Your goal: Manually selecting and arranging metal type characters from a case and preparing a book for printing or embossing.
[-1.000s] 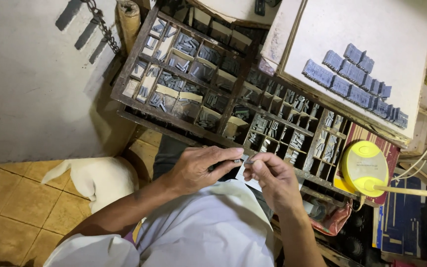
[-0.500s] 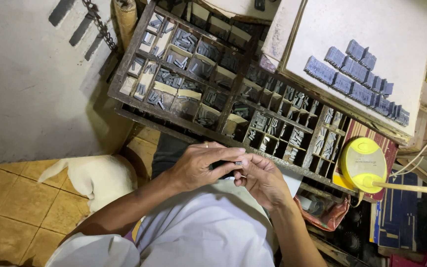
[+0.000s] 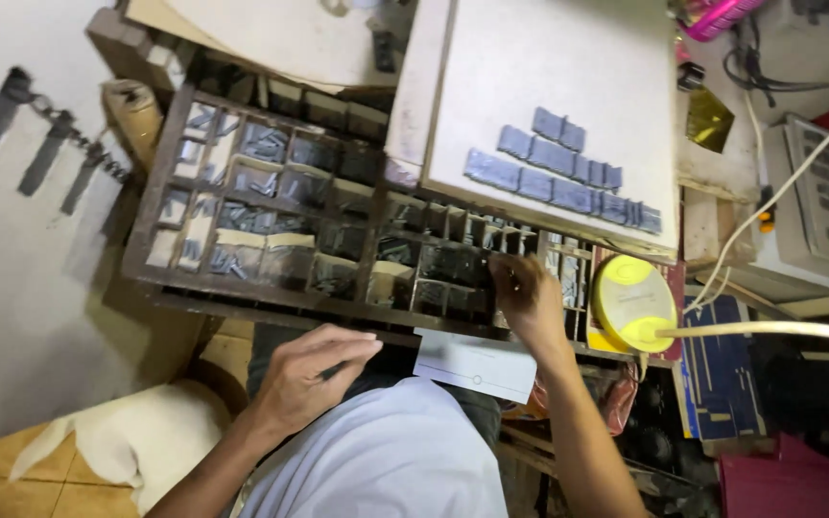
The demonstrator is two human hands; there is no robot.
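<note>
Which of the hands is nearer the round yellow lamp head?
Right. The right hand reaches into the compartmented wooden tray just left of the yellow lamp head; the left hand sits much farther left, near the lap.

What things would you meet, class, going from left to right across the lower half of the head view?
Cream cloth → left hand → white card → right hand → round yellow object → blue board.
</note>
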